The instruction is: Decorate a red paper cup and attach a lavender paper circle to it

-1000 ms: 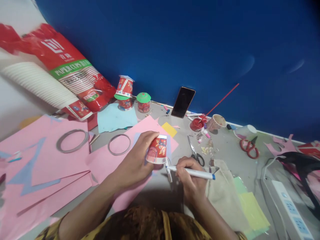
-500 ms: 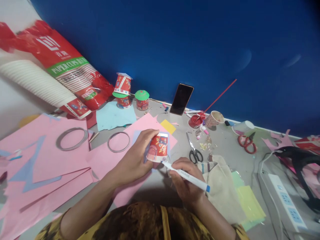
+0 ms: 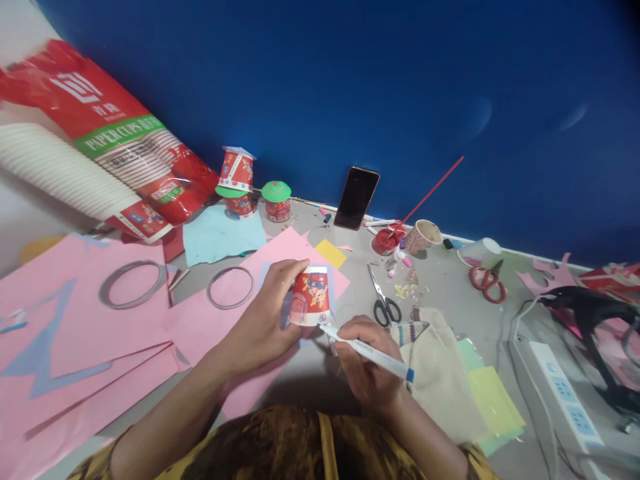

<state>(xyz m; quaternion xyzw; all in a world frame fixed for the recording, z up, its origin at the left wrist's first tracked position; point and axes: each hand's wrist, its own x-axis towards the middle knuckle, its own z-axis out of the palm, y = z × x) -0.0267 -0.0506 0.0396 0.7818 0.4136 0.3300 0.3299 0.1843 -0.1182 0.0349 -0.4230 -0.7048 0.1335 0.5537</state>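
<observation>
My left hand (image 3: pixel 270 310) grips a red printed paper cup (image 3: pixel 311 297) from its left side, thumb below and fingers behind. The cup has white bands along its top and bottom edges, and a small flower mark shows on the lower band. My right hand (image 3: pixel 370 357) pinches a white marker (image 3: pixel 377 359) with a blue end. The marker's tip is at the cup's lower edge; whether it touches is too small to tell. Pink paper (image 3: pixel 295 243) lies under and behind the cup. Black-handled scissors (image 3: pixel 385 303) rest just beyond my right hand.
Decorated cups (image 3: pixel 237 177) stand at the back beside a paper-cup bag (image 3: pixel 120 127). A phone (image 3: pixel 356 198) leans on the blue wall. Tape rings (image 3: pixel 230 269), red-handled scissors (image 3: pixel 487 283), a cloth bag (image 3: pixel 440 373) and a power strip (image 3: pixel 565 393) lie around.
The view has shifted slightly, so everything sits a little further left. The marker tip has moved slightly left along the cup's lower edge; both hands keep their hold.
</observation>
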